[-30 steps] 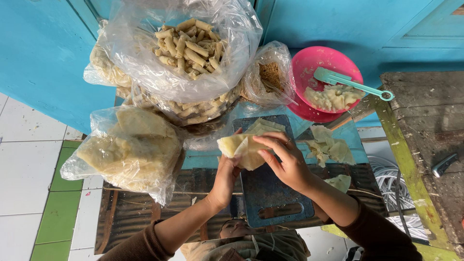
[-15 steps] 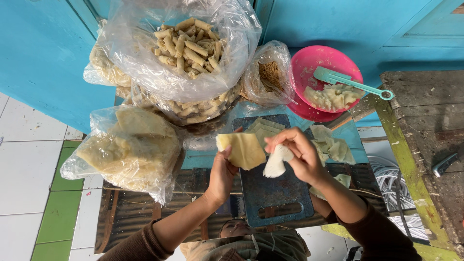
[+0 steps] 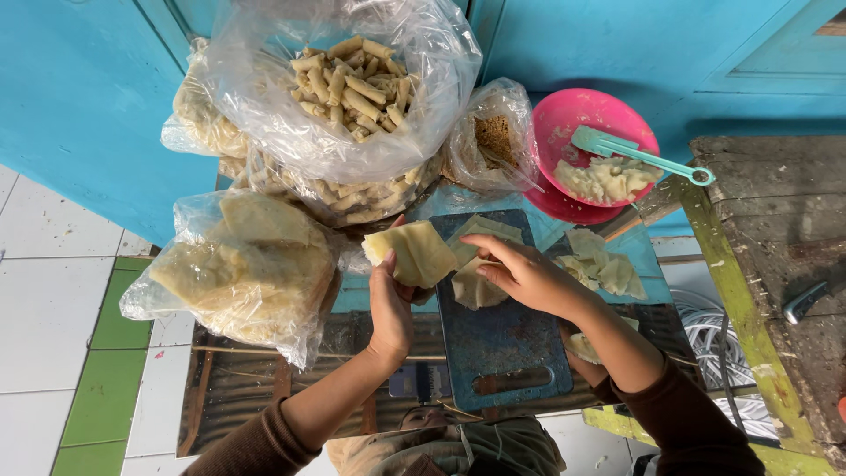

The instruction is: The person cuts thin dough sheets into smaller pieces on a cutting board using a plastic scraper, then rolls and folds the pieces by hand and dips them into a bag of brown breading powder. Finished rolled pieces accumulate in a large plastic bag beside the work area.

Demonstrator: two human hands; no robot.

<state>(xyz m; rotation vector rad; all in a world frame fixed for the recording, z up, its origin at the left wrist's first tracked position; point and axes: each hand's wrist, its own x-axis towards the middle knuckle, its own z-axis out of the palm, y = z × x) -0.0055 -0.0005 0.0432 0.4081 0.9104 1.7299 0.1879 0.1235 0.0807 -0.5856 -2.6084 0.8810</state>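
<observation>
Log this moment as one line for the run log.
left hand: holds wrapper stack | right hand: lays wrapper on blue board

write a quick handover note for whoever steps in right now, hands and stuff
Left hand: holds a small stack of wrappers above the blue board.
Right hand: lays one wrapper sheet flat on the board.
Filling sits in the pink bowl with a green spoon.
Done: rolls fill the clear bag.
Left: this sheet is unfilled and unrolled.
</observation>
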